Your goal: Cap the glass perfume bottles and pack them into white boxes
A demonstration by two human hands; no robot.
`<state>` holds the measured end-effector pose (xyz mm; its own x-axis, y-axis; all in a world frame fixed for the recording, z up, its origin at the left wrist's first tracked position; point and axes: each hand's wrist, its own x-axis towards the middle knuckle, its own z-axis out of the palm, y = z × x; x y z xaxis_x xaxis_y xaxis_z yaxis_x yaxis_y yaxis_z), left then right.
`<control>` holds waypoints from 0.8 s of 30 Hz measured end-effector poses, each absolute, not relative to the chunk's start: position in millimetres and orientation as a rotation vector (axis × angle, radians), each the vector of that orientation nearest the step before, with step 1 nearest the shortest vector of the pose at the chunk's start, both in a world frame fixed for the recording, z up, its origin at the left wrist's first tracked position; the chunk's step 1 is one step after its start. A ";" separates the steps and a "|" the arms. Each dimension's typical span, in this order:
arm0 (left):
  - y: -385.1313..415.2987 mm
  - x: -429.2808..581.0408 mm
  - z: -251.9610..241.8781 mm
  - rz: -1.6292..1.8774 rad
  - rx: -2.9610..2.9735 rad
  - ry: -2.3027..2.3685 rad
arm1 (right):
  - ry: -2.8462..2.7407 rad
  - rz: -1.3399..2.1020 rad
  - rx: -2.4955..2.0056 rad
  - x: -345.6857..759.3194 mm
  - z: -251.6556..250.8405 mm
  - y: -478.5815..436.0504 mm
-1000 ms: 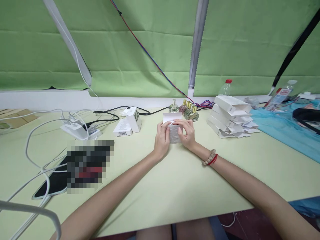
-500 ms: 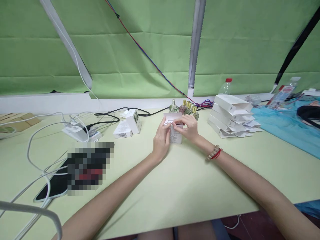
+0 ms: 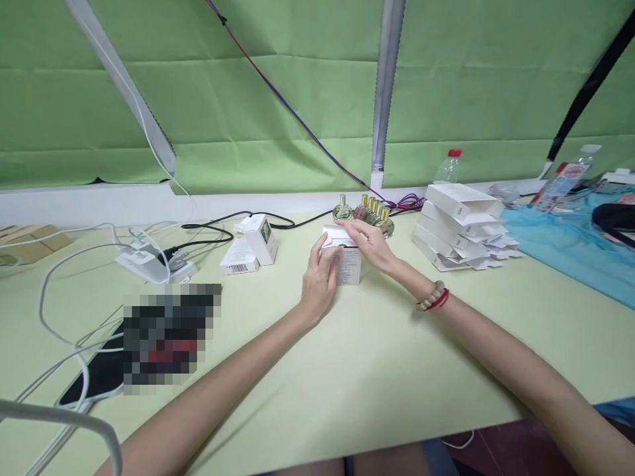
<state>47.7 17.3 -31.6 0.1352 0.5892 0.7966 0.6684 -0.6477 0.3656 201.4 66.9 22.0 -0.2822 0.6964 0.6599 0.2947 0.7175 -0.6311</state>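
A small white carton (image 3: 350, 268) with fine printing on its front stands upright on the table. My left hand (image 3: 317, 283) grips its left side, thumb at the front near the top edge. The carton's top flap (image 3: 331, 233) is raised and tilted. My right hand (image 3: 374, 247) holds this flap from the right, fingers bent over its upper edge; its thumb is partly hidden. Just behind the carton stand a clear glass perfume bottle (image 3: 342, 209) and several gold-capped perfume bottles (image 3: 377, 213). What lies inside the carton cannot be seen.
To the right is a stack of flattened white cartons (image 3: 461, 221). Two white boxes (image 3: 248, 248), one leaning, sit left of my hands. A power strip (image 3: 153, 261), white cables and a phone-like black slab (image 3: 99, 370) occupy the left. Blue plastic sheeting (image 3: 560, 258) covers the far right.
My right hand has shifted from pinching at the carton's front opening up onto the raised flap, which now tilts lower. My left hand keeps its hold. The view has moved slightly.
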 end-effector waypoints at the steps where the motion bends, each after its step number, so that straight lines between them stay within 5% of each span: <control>1: 16.8 48.1 -31.4 -1.554 -2.309 -1.286 | -1.845 0.579 -0.780 202.9 24.5 67.7; 24: 18.5 48.1 -26.9 -1.328 -2.229 -1.152 | -2.192 1.258 -0.721 236.9 67.3 60.7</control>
